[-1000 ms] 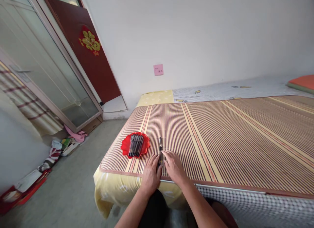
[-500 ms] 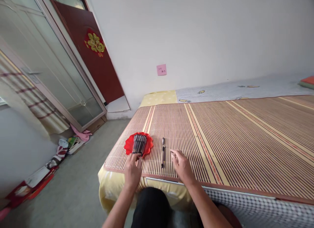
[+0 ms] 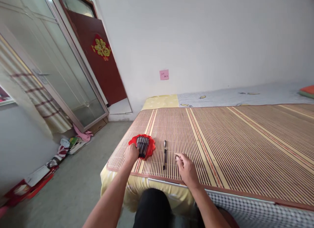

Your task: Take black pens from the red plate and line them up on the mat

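A red scalloped plate (image 3: 150, 150) lies near the left front corner of a striped bamboo mat (image 3: 220, 139) and holds several dark pens (image 3: 142, 145) side by side. My left hand (image 3: 131, 154) rests on the plate's near left edge, fingers curled against the pens' ends. One more dark pen (image 3: 164, 154) lies alone on the mat just right of the plate. Beyond that lone pen, my right hand (image 3: 186, 166) rests on the mat with its fingers loosely curled, not touching the pen.
The mat covers a bed with yellow and checked sheets (image 3: 159, 102). A pink note (image 3: 164, 74) sticks to the white wall. Left of the bed are a dark red door (image 3: 98, 57), glass sliding panels (image 3: 56, 77) and clutter on the floor (image 3: 49, 162). An orange cushion (image 3: 307, 89) lies far right.
My left hand has left the lone pen and moved left to the red plate, reaching the pens on it. My right hand has drawn slightly right of the lone pen.
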Demonstrator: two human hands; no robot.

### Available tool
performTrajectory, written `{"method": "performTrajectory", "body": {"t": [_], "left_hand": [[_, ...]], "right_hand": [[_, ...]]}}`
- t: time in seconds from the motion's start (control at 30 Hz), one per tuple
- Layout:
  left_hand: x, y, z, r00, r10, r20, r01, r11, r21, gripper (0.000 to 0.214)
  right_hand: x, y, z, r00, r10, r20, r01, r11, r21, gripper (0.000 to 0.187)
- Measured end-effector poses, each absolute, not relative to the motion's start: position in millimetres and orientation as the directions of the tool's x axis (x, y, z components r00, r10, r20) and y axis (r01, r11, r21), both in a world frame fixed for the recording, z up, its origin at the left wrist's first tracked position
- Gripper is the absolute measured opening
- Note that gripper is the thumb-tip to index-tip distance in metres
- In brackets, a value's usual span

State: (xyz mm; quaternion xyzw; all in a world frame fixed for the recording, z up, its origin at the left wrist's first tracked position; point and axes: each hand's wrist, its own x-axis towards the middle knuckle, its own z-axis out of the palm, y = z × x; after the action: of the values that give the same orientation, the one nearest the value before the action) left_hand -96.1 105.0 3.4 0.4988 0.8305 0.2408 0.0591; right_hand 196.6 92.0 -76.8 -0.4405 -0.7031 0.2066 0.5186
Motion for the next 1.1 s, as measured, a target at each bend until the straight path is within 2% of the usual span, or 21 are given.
{"method": "performTrajectory", "body": {"t": [0.17, 0.3, 0.4, 0.53, 0.6, 0.83, 1.1], "left_hand": [[-83, 78, 19, -0.481, 0.857, 0.184, 0.687, 0.238, 0.687, 0.016], [-38, 25, 7, -0.346, 0.93, 0.127, 0.456, 0.048, 0.889, 0.03], [5, -20, -12, -0.191, 0.981, 0.041, 0.23, 0.005, 0.973, 0.045], [42, -59, -25, -0.013, 0.998, -0.06, -0.107, 0.059, 0.993, 0.047], [50, -67, -25, 0.037, 0.996, -0.076, -0.19, 0.081, 0.978, 0.045], [66, -73, -19, 0.066, 0.994, -0.084, -0.226, 0.097, 0.969, 0.044], [75, -70, -25, -0.001, 0.992, -0.129, -0.255, 0.124, 0.959, 0.048]], "right_hand": [[202, 79, -52, -0.042, 0.883, 0.467, 0.302, 0.456, -0.837, 0.029], [204, 54, -31, -0.072, 0.964, 0.255, 0.039, 0.258, -0.965, 0.043], [202, 33, -22, -0.136, 0.985, 0.104, -0.161, 0.081, -0.984, 0.057], [201, 10, -14, -0.19, 0.982, 0.014, -0.26, -0.036, -0.965, 0.059], [204, 1, -11, -0.226, 0.974, 0.017, -0.242, -0.039, -0.969, 0.055], [213, -20, -7, -0.251, 0.968, 0.026, -0.246, -0.037, -0.968, 0.04], [211, -22, -20, -0.241, 0.97, 0.026, -0.264, -0.04, -0.964, 0.04]]}}
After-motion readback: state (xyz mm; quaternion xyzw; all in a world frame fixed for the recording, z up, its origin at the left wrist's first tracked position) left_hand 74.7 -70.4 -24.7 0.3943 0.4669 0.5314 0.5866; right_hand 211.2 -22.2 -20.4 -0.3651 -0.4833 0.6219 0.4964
